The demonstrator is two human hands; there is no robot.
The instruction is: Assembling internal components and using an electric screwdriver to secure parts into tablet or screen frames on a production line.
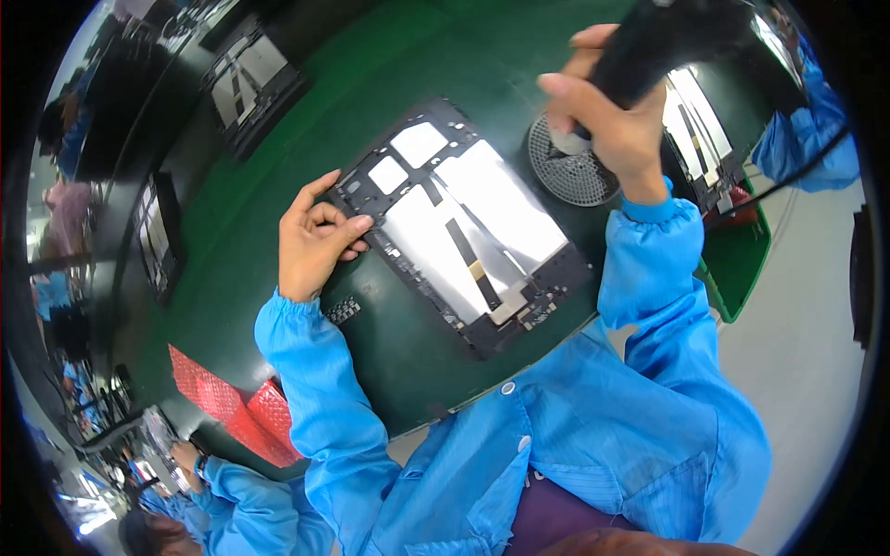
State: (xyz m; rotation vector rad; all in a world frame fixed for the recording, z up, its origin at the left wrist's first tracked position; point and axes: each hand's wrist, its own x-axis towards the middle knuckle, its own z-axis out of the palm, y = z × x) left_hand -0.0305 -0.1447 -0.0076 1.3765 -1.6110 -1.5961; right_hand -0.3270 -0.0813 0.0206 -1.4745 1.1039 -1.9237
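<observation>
An opened tablet (464,232) with two silver battery panels and a dark frame lies tilted on the green bench. My left hand (320,232) pinches its upper left edge, thumb on top, the other fingers curled at the side. Raised at the upper right, my right hand (616,120) is wrapped round a bulky black handheld tool (672,42), perhaps a hot-air blower; its far end is cut off by shadow. Below that hand is a round grey grille (575,171). A small strip of dark parts (343,309) lies beside my left wrist.
Another opened tablet (695,130) is at the right, above a green bin (737,264). More tablets (248,79) (158,236) sit along the left side. Red bubble wrap (232,408) lies at the lower left, near a co-worker's blue sleeve (246,505). A black cable (788,176) crosses the right.
</observation>
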